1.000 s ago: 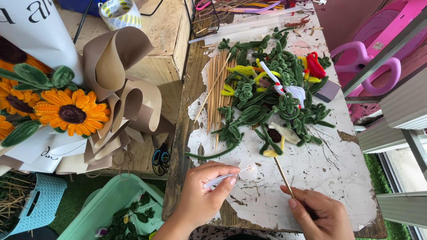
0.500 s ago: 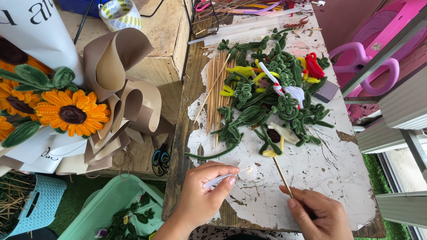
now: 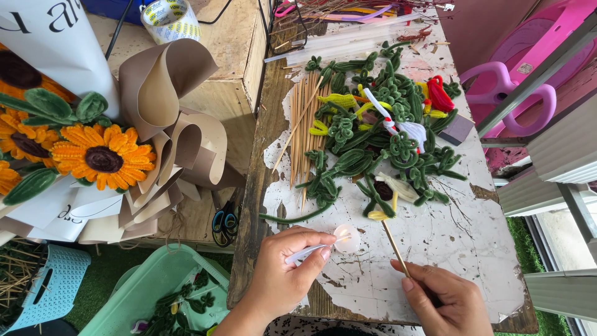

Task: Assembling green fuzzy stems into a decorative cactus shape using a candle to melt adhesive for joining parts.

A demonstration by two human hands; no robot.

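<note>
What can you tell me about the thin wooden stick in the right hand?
The thin wooden stick is pale tan, straight and bare, like a skewer. The right hand pinches its lower end, hiding that part. It slants up and left above the peeling white table, its upper tip by a yellow pipe-cleaner piece; whether they touch is unclear.

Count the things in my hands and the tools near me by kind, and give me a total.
White pipe cleaner in left hand: 1
Wooden stick in right hand: 1
Scissors: 1
Tape roll: 1
Total: 4
</note>
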